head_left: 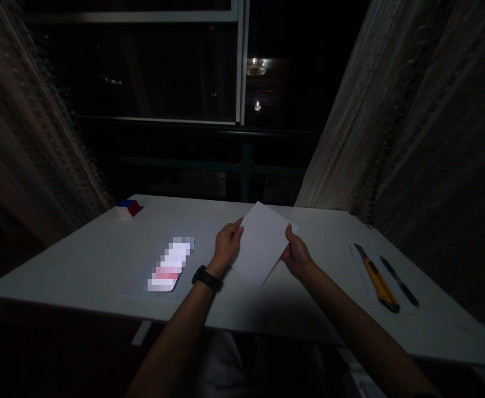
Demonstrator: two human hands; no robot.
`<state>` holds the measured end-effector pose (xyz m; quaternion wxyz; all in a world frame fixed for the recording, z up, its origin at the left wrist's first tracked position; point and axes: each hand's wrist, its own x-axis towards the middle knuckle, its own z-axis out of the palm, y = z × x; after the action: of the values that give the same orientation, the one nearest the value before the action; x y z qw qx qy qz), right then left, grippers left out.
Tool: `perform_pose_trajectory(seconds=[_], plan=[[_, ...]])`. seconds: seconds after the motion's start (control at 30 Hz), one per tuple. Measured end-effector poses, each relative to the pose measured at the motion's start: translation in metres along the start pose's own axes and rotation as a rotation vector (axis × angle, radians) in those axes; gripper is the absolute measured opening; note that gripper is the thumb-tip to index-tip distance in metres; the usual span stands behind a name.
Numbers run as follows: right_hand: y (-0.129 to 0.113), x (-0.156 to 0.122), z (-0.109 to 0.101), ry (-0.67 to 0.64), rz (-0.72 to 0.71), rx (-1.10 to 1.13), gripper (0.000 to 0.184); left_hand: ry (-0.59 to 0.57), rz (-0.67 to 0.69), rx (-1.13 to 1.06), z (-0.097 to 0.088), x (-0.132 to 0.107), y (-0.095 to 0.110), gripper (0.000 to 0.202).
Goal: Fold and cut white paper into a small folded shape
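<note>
A white sheet of paper (pixel 262 243) is held tilted above the white table (pixel 85 260), near its middle. My left hand (pixel 227 245) grips the sheet's left edge, fingers curled around it; a dark watch sits on that wrist. My right hand (pixel 296 253) pinches the sheet's right edge. Both forearms reach in from the bottom of the view.
A lit phone (pixel 170 265) lies on a sheet left of my hands. A red and blue block (pixel 128 207) sits at the table's far left corner. A yellow utility knife (pixel 378 279), a black pen (pixel 400 282) and a ruler lie at the right. Curtains hang on both sides; a dark window stands behind.
</note>
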<state>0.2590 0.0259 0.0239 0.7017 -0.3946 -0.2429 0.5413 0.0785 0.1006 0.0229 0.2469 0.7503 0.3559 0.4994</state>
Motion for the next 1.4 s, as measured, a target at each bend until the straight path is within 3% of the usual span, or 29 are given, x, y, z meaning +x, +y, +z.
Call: perform_pose_trajectory(seconds=[0.4, 0.57, 0.73, 0.87, 1.4], plan=[[0.0006, 0.0015, -0.0004, -0.015, 0.005, -0.003, 0.042, 0.029, -0.025, -0.052, -0.0013, 0.0004, 0.0045, 0.035], [-0.0018, -0.0001, -0.0006, -0.029, -0.008, -0.025, 0.033, 0.039, -0.077, -0.165, -0.0028, 0.0022, 0.0050, 0.030], [-0.0057, 0.0041, -0.0067, 0.037, -0.066, -0.031, 0.029, 0.030, -0.112, -0.232, -0.0019, 0.0029, 0.0009, 0.029], [-0.0070, 0.0062, -0.0087, 0.034, -0.026, -0.034, 0.038, 0.031, -0.124, -0.255, -0.0015, 0.0029, -0.0020, 0.030], [-0.0065, 0.0047, -0.0081, 0.073, -0.114, -0.137, 0.033, 0.025, -0.139, -0.243, -0.0029, 0.0025, -0.0013, 0.030]])
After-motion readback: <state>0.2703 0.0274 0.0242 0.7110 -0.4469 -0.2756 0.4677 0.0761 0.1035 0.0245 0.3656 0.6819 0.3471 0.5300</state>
